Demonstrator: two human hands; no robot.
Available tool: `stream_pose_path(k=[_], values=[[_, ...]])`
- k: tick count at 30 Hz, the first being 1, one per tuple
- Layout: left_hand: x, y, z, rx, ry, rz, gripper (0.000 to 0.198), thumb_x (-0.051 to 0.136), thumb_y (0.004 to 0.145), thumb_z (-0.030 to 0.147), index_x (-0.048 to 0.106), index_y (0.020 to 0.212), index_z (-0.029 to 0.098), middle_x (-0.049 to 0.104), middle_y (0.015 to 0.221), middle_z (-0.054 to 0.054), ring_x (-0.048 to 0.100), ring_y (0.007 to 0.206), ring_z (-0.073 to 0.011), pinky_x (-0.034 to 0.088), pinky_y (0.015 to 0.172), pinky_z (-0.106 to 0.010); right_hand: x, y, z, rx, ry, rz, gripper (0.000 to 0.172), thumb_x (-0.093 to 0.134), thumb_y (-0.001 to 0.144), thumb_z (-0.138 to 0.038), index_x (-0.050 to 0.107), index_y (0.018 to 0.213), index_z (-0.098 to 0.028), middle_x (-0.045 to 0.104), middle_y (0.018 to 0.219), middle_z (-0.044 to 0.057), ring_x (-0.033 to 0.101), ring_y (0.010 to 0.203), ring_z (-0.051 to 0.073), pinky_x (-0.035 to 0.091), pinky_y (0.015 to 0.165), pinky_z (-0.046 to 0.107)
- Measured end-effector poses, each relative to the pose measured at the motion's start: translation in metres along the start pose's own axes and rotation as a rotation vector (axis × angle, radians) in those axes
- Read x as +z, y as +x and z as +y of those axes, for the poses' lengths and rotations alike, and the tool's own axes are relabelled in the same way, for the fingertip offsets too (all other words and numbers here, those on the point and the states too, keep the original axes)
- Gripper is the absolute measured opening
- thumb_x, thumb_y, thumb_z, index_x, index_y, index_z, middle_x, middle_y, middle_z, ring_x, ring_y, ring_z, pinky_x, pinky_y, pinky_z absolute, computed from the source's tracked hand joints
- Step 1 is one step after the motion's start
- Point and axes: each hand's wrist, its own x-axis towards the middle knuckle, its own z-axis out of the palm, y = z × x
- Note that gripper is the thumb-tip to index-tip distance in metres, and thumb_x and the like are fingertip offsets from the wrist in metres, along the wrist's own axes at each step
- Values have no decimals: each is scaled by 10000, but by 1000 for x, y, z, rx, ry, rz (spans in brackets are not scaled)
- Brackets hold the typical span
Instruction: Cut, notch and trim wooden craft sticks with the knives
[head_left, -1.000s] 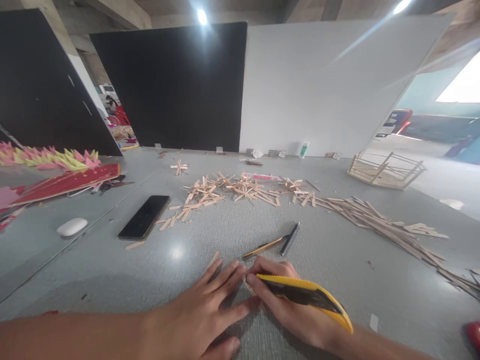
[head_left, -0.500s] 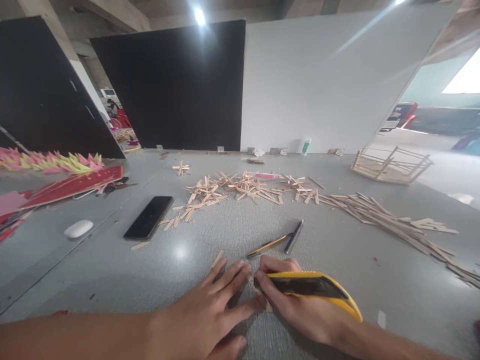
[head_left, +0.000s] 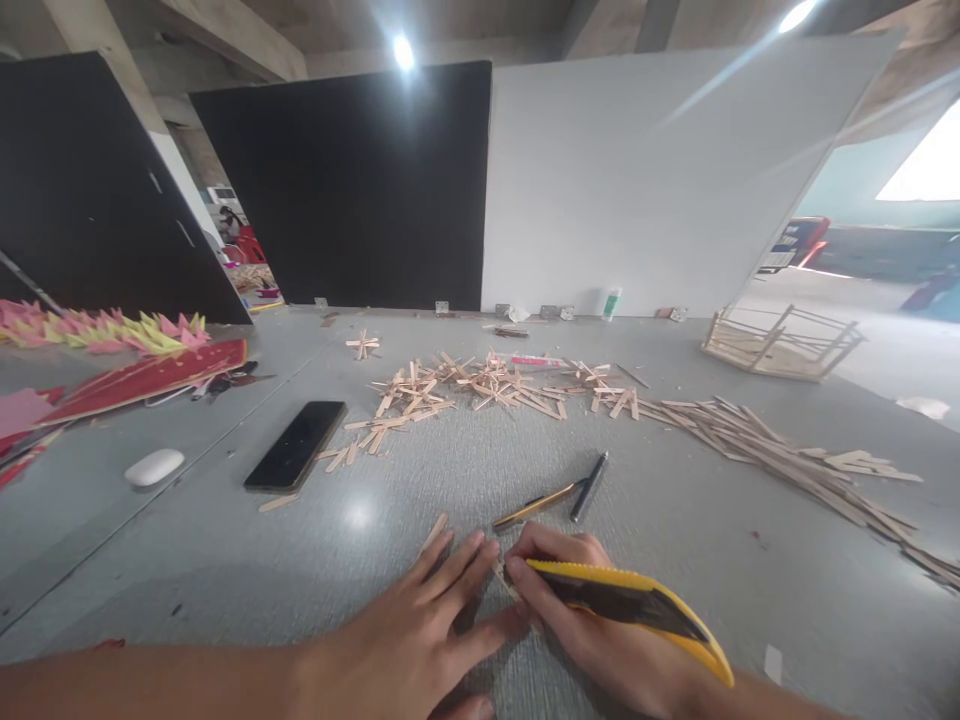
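Note:
My right hand (head_left: 577,605) is closed around a yellow and black utility knife (head_left: 637,600), whose front end points down toward the table; the blade tip is hidden by my fingers. Close beside it, my left hand (head_left: 435,620) lies spread, pressing on the tabletop. Between the two hands a thin wooden stick (head_left: 506,580) shows, partly covered by fingers. Another wooden stick (head_left: 435,532) pokes out past my left fingertips. Just beyond my right hand lie a yellow pen (head_left: 536,507) and a dark grey pen (head_left: 589,487).
Cut wooden pieces (head_left: 480,380) are heaped mid-table, with long sticks (head_left: 780,455) to the right. A phone (head_left: 296,446) and white case (head_left: 154,467) lie left. Farther off stand a stick frame (head_left: 784,345), a glue stick (head_left: 611,304) and upright panels (head_left: 352,190).
My right hand and the knife have shifted slightly down and tilted a little. My left hand stays nearly in place. The whole view has moved slightly.

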Motion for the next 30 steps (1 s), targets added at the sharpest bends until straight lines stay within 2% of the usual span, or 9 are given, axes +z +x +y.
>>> stream_pose_path(k=[5, 10, 15, 19, 23, 30], values=[[7, -2, -2, 20, 36, 62, 782, 700, 964, 353, 302, 1633, 277, 291, 1669, -200, 343, 1506, -456, 375, 1168, -658, 3, -1, 3, -47, 15, 24, 378, 448, 1028, -530, 603, 813, -259, 687, 827, -1, 644, 867, 217, 484, 835, 389], [18, -3, -6, 43, 55, 140, 765, 696, 977, 397, 321, 1629, 261, 269, 1679, -188, 356, 1504, -445, 352, 1192, -629, 3, 0, 4, -95, 8, 77, 338, 479, 1015, -482, 627, 821, -249, 701, 791, 10, 668, 806, 212, 506, 778, 361], [21, -3, -7, 45, 110, 140, 750, 654, 1002, 402, 286, 1640, 263, 324, 1659, -187, 386, 1497, -419, 381, 1185, -593, 6, 0, 1, -129, -17, 103, 416, 429, 1031, -499, 571, 738, -241, 677, 738, 26, 658, 727, 198, 518, 672, 311], [18, -3, -3, 21, 143, 145, 684, 584, 1045, 420, 294, 1639, 241, 348, 1641, -207, 400, 1490, -417, 406, 1171, -584, 6, -1, -2, -148, -43, 125, 449, 364, 1041, -516, 549, 736, -243, 684, 764, 56, 665, 729, 206, 539, 671, 321], [19, -1, -2, 23, 196, 106, 695, 605, 1033, 359, 287, 1638, 234, 379, 1623, -223, 418, 1480, -414, 443, 1145, -592, 1, -1, -3, -159, -71, 104, 441, 365, 1046, -467, 574, 728, -244, 691, 766, 61, 677, 743, 215, 553, 702, 340], [34, 0, -13, 106, 281, 231, 600, 533, 1058, 298, 328, 1617, 219, 474, 1566, -223, 491, 1430, -417, 463, 1126, -585, 5, -2, 0, -153, -80, 146, 399, 395, 1045, -435, 539, 724, -247, 659, 711, 27, 659, 695, 199, 538, 675, 319]])
